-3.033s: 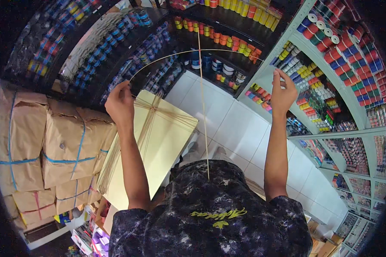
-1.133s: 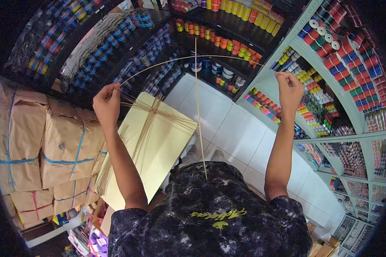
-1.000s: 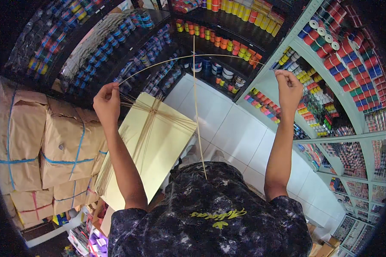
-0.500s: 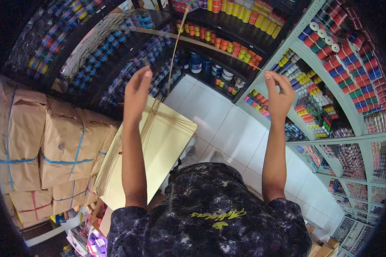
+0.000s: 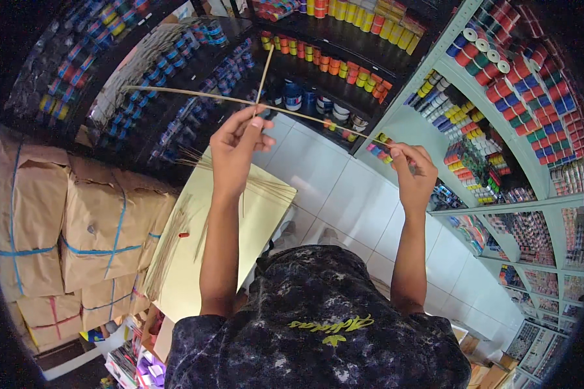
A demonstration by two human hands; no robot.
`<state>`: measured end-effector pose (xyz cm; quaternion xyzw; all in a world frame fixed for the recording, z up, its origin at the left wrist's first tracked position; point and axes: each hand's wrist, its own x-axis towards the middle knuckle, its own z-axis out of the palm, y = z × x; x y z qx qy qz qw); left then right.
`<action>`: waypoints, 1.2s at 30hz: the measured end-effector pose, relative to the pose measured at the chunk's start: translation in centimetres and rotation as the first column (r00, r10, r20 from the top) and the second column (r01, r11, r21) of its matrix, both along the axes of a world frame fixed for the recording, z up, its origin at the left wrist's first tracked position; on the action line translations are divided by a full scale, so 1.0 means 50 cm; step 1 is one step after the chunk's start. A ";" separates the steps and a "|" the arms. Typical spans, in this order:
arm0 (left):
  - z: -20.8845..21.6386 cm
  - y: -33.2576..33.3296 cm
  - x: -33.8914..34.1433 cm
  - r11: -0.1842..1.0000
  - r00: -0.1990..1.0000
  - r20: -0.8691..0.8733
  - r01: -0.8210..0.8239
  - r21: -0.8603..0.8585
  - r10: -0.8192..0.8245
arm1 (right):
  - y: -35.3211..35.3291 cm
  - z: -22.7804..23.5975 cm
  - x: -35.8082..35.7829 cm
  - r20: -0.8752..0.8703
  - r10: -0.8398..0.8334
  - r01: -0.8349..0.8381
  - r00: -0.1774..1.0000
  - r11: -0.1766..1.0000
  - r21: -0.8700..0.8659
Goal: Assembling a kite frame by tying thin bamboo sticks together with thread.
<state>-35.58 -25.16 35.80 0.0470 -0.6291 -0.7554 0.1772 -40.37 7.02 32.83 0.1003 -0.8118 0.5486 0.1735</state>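
Two hands are up in the air, and both are holding sticks. Up above the far end of the desk [image 5: 266, 207], the left hand [image 5: 237, 146] has its thumb and first finger close together, right where two thin sticks cross. Its other fingers are loosely bent. Out to the right of the desk, the right hand [image 5: 414, 172] pinches the right end of the long stick [image 5: 292, 112], with only a narrow gap at the tips. That stick goes over the desk's far end from side to side and sticks out past its left side. The short stick [image 5: 264, 74] points up and away from the desk. I can't tell where its low end is, because the left hand hides it.

On the desk, more sticks [image 5: 165, 256] lie along the left edge, and a little red thing [image 5: 183, 235] lies near them. Big brown packs [image 5: 100, 217] with blue bands are piled left of the desk. Dark shelves [image 5: 344, 42] full of bright rolls stand past its far end. White floor tiles [image 5: 337, 185] and pale shelves [image 5: 499, 207] are to its right.
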 end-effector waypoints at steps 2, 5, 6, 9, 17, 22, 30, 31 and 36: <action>0.007 0.011 0.008 0.999 0.997 0.075 -0.030 -0.035 0.033 | 0.004 -0.012 0.005 0.021 -0.014 0.013 1.000 0.999 0.051; 0.031 0.040 0.029 0.995 0.991 0.137 0.021 -0.095 -0.007 | -0.010 -0.006 0.023 -0.149 -0.015 0.062 0.989 0.947 0.316; 0.027 0.049 0.039 0.994 0.992 0.129 0.017 -0.110 -0.003 | -0.031 0.010 0.038 -0.179 -0.007 0.079 0.984 0.915 0.395; 0.014 0.078 0.055 0.988 0.981 0.156 0.128 -0.084 -0.114 | -0.078 0.033 0.060 -0.219 0.050 0.053 0.974 0.897 0.440; -0.005 0.149 0.110 0.964 0.942 0.215 0.238 0.119 -0.259 | -0.165 0.039 0.088 -0.255 0.232 -0.174 0.939 0.957 0.230; 0.000 0.148 0.115 0.970 0.944 0.230 0.218 0.107 -0.237 | -0.174 0.027 0.092 -0.210 0.244 -0.221 0.947 0.967 0.125; 0.011 0.104 0.118 0.915 0.849 0.339 0.370 0.164 -0.404 | -0.181 0.024 0.101 -0.046 0.282 -0.279 0.958 0.959 0.059; 0.013 0.097 0.116 0.915 0.849 0.340 0.370 0.164 -0.404 | -0.183 0.026 0.103 -0.008 0.286 -0.285 0.958 0.957 0.050; 0.009 0.078 0.108 0.870 0.794 0.357 0.455 0.188 -0.492 | -0.193 0.017 0.104 0.026 0.269 -0.270 0.963 0.962 0.030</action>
